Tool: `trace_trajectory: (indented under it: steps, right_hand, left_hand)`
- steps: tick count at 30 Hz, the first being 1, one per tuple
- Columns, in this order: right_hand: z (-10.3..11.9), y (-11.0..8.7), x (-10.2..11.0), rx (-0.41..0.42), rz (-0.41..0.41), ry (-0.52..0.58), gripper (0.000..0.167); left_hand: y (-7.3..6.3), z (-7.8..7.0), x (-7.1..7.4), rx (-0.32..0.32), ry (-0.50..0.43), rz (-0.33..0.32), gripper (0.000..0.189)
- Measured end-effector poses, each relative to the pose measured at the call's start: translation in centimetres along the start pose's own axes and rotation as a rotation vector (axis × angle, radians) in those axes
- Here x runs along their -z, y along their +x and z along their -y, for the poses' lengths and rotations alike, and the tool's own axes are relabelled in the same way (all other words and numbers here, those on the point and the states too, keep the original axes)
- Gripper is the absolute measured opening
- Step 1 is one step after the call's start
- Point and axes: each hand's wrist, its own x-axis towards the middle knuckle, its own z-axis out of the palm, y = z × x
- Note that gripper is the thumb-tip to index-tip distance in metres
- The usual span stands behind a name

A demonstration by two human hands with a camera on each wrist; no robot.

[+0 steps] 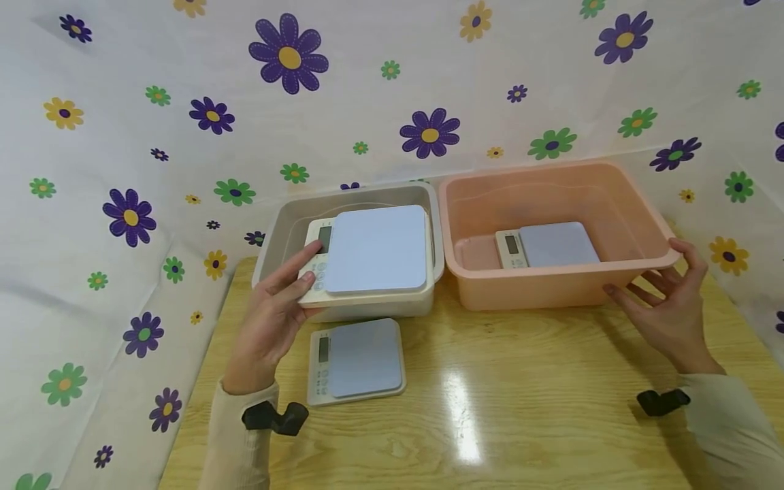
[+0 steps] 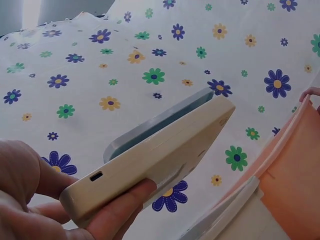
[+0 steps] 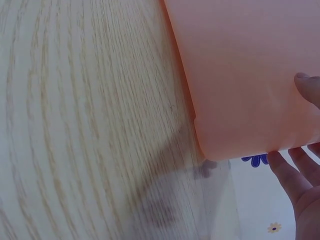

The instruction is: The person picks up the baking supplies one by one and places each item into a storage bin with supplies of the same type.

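My left hand grips a white digital kitchen scale by its display end, thumb on top and fingers underneath. That scale is held up over the grey plastic bin, hiding much of its inside. In the left wrist view the scale's side with a small port and its underside show. My right hand holds the front right corner of the peach plastic bin, fingers round the side, thumb against the front wall. A second scale lies inside the peach bin. Another scale lies on the table before the grey bin.
Both bins stand side by side at the back of the wooden table. Behind and beside them hangs a white cloth printed with flowers. Each wrist bears a black strap mount.
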Motion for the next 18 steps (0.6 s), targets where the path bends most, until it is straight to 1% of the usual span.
trace_trajectory:
  steps: [3, 6, 10, 18]
  right_hand:
    - [0.0, 0.0, 0.0, -0.001, -0.002, -0.002, 0.114]
    - [-0.1, 0.0, 0.0, -0.005, 0.001, 0.016, 0.113]
    - [-0.2, -0.1, 0.1, -0.005, 0.003, 0.028, 0.114]
    - [-0.4, -0.1, 0.1, -0.012, 0.007, 0.005, 0.115]
  left_hand:
    - [0.8, -0.1, -1.1, 0.012, 0.01, 0.002, 0.058]
    - [1.5, -0.2, -2.0, 0.027, 0.006, 0.019, 0.059]
    - [2.3, -0.2, -3.0, 0.042, 0.001, 0.04, 0.06]
    - [3.6, 0.1, -4.7, 0.065, -0.021, 0.074, 0.063]
